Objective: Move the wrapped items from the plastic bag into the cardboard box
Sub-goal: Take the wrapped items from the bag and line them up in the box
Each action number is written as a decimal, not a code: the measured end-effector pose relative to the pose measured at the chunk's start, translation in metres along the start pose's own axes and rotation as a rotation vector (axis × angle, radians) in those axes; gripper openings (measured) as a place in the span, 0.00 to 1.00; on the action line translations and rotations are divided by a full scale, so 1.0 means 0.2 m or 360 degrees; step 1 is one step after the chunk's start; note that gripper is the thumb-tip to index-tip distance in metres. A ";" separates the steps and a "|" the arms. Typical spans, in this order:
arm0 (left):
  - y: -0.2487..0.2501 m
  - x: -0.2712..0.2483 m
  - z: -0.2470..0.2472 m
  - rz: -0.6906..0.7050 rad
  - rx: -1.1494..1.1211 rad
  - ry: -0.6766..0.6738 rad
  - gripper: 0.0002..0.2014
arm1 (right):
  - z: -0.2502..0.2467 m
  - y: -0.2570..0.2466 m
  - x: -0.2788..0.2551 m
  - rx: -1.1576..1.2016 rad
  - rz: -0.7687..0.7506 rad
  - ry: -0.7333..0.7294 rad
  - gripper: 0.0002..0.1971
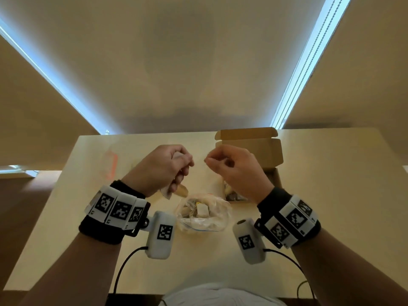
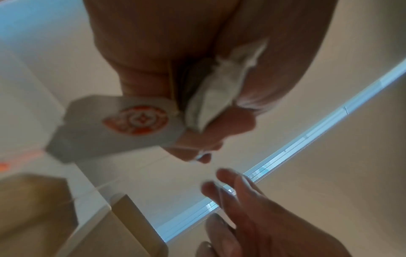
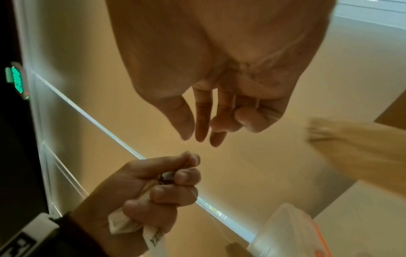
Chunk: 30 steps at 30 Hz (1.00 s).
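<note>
Both hands hover above the table. My left hand grips a bunch of white wrapped items, and a paper tag with an orange logo hangs out of the fist. Close to its right, my right hand has thumb and fingertips pinched together on what looks like a thin, faint string running from the bunch. The clear plastic bag lies on the table below the hands with more wrapped items inside. The open cardboard box stands behind my right hand, with wrapped items in it.
The pale table ends at a wall behind the box. An orange mark shows on the table's left side. Camera cables trail off the near edge by my body. Another tag on a string dangles below the left hand.
</note>
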<state>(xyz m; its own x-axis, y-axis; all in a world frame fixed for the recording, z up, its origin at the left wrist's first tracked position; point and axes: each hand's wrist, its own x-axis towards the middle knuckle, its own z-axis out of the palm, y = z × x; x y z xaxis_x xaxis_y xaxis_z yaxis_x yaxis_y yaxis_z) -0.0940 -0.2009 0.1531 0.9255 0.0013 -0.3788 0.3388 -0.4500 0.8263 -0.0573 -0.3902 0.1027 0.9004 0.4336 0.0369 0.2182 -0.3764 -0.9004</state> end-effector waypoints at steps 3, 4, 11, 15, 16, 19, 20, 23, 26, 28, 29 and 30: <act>0.02 -0.01 0.01 -0.0011 -0.0356 -0.0005 0.12 | 0.03 -0.03 0.00 0.0215 0.0078 -0.0235 0.19; 0.03 -0.01 0.01 -0.0019 -0.0432 -0.0022 0.12 | 0.05 -0.04 0.01 0.0311 0.0127 -0.0328 0.24; 0.01 -0.02 -0.03 -0.0099 -0.0715 0.0005 0.15 | 0.09 -0.06 0.02 0.0368 0.0260 -0.0663 0.08; -0.04 -0.02 -0.03 -0.0188 -0.0685 0.0067 0.16 | 0.07 -0.07 0.02 0.0397 0.0251 -0.0538 0.09; -0.06 -0.01 -0.03 -0.0230 -0.0728 0.0040 0.16 | 0.07 -0.08 0.01 0.0400 0.0241 -0.0522 0.10; -0.12 0.01 -0.02 -0.0381 -0.1075 -0.0189 0.15 | 0.05 -0.10 0.02 0.0377 0.0215 -0.0469 0.10; -0.15 0.02 0.00 -0.0426 -0.1186 -0.0260 0.14 | 0.04 -0.10 0.02 0.0387 0.0213 -0.0450 0.10; -0.22 0.02 0.05 -0.0521 -0.1443 -0.0357 0.11 | 0.04 -0.10 0.02 0.0432 0.0218 -0.0391 0.08; -0.29 0.03 0.11 -0.0518 -0.1740 -0.0369 0.10 | 0.04 -0.08 0.01 0.0423 0.0251 -0.0339 0.08; -0.31 0.03 0.15 -0.0480 -0.1857 -0.0318 0.08 | 0.05 -0.07 0.00 0.0409 0.0254 -0.0290 0.09; -0.32 0.04 0.16 -0.0445 -0.1876 -0.0276 0.08 | 0.05 -0.06 0.00 0.0403 0.0250 -0.0240 0.09; -0.33 0.04 0.17 -0.0401 -0.1869 -0.0217 0.09 | 0.05 -0.06 -0.01 0.0401 0.0243 -0.0164 0.09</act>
<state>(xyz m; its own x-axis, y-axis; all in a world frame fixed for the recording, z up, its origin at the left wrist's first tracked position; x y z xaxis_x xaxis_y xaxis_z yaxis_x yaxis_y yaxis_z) -0.1141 -0.2015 0.0802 0.8097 -0.1540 -0.5663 0.5202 0.6348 0.5712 -0.0647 -0.3781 0.1091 0.8698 0.4732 -0.1395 -0.0282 -0.2346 -0.9717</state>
